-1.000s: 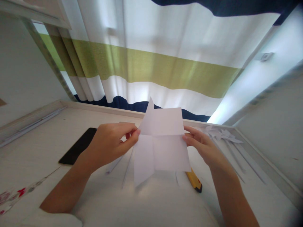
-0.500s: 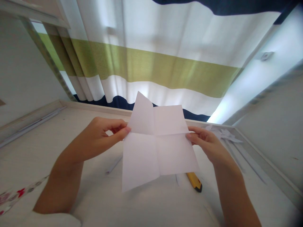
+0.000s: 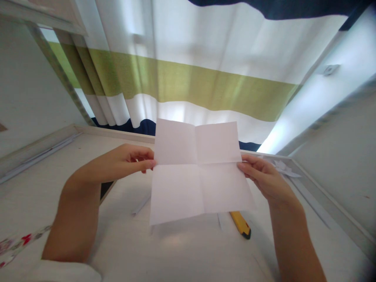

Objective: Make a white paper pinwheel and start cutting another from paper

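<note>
A white sheet of paper [image 3: 179, 188], creased in a cross into quarters, is held up above the table, opened nearly flat. My left hand [image 3: 133, 159] pinches its left edge near the horizontal crease. At the same height on the right edge, my right hand [image 3: 260, 172] grips it between thumb and fingers. Below the paper's lower right corner lies a yellow utility knife [image 3: 241, 226] with a black end, its other end hidden behind the sheet. A thin white paper strip [image 3: 141, 204] sticks out from behind the paper at the left.
Folded white paper pieces [image 3: 284, 168] and long strips [image 3: 311, 203] lie at the table's right side. More long strips [image 3: 41, 156] rest along the left edge. A dark framed object [image 3: 106, 190] shows partly behind my left forearm. A striped curtain [image 3: 188, 82] hangs beyond the white table [image 3: 164, 254].
The paper has been spread flatter and wider, its upper left part no longer folded forward. My hands have moved slightly apart. The dark object by my left forearm has come into sight.
</note>
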`<state>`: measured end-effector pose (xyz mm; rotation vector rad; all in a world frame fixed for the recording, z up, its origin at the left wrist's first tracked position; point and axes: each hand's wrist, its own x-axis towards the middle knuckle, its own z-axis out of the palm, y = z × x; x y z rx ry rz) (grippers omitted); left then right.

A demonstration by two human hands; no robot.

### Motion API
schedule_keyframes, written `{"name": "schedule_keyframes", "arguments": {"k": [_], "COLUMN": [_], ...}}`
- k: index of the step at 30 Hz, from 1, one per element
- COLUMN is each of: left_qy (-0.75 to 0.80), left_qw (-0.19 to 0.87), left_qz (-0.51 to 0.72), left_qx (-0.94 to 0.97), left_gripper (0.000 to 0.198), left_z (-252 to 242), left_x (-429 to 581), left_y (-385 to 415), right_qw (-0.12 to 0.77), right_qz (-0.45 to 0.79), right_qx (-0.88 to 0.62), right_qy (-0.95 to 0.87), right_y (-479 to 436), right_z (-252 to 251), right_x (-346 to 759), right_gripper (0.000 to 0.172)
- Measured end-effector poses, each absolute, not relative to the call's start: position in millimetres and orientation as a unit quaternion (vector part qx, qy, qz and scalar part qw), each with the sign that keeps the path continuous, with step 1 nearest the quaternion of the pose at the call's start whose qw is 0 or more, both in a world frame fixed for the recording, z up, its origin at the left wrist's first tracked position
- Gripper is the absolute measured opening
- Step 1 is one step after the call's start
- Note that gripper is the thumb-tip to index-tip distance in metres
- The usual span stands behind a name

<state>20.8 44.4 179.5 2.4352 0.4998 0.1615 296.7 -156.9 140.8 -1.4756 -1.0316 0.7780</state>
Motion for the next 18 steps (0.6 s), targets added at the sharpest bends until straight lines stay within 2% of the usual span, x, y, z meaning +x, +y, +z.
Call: {"name": "schedule_keyframes", "arguments": {"k": [2,4,7,13,18], "left_qy": [0.261,0.333,0.319,0.25,0.221], "left_qw": [0.224,0.109,0.002,-0.017,0.084], "left_qz": [0.094,0.161,0.215,0.224,0.143], "left_qx": [0.934,0.923,0.923,0.942,0.961], "left_gripper": [0.032,0.049,0.067,0.049,0.045], "left_z": [171.1,160.9,150.3,151.9,151.7], "left_x": [28.5,38.0,51.0,59.3,59.4], "left_y": [44.1,40.0,29.6,7.6,6.1], "right_qw": [0.547,0.524,0.468,0.323,0.276], "right_qz": [0.295,0.267,0.252,0.141,0.122], "right_qx": [-0.64,-0.652,-0.666,-0.73,-0.723], "right_qy": [-0.452,-0.478,-0.524,-0.586,-0.622], "right_y": [-154.9,-153.1,-151.9,-153.4,-154.2], "right_z": [139.1,137.4,136.7,141.6,143.9], "right_x": [297.2,296.1,291.0,270.1,257.3], "right_gripper": [0.021,0.02,0.024,0.025,0.024]}}
